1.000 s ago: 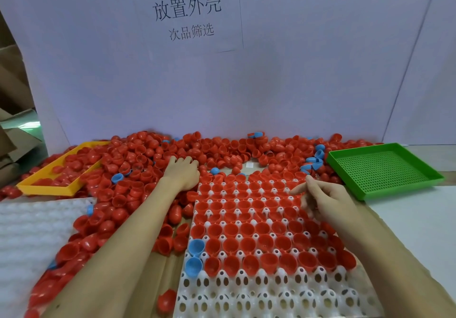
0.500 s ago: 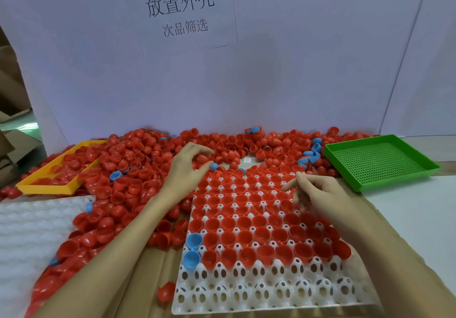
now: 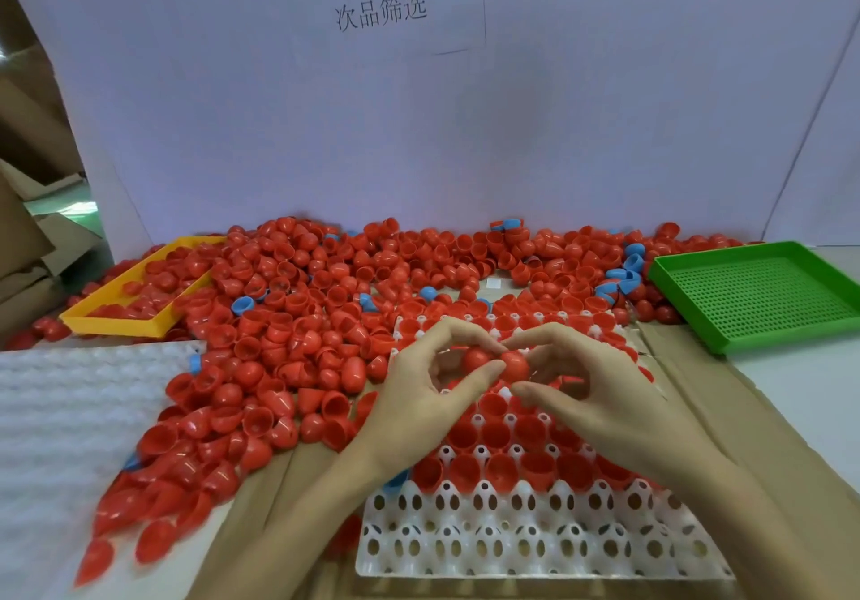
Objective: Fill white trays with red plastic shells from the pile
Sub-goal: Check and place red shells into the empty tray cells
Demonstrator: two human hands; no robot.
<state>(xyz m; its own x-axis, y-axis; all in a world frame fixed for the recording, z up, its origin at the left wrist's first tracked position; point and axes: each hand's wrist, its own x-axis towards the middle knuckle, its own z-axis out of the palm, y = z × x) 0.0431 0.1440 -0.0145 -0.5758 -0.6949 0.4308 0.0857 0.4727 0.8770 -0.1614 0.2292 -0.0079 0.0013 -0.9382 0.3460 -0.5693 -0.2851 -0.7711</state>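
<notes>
A white tray (image 3: 535, 548) with egg-like cups lies in front of me, most cups filled with red shells, the two nearest rows bare. Above its middle my left hand (image 3: 433, 390) and my right hand (image 3: 591, 390) meet. Together they pinch red shells (image 3: 514, 363) between thumbs and fingertips; the left fingers hold one, the right fingers the other. The big pile of red shells (image 3: 288, 320) spreads to the left and along the back wall.
A yellow tray (image 3: 111, 322) with red shells sits far left. A green perforated tray (image 3: 763, 292) stands at the right. A white foam sheet (image 3: 60, 436) lies near left. Several blue shells (image 3: 623, 281) are mixed in the pile. Cardboard covers the table.
My left hand left the pile and came right over the tray with a shell. My right hand moved left to meet it; both now pinch shells together.
</notes>
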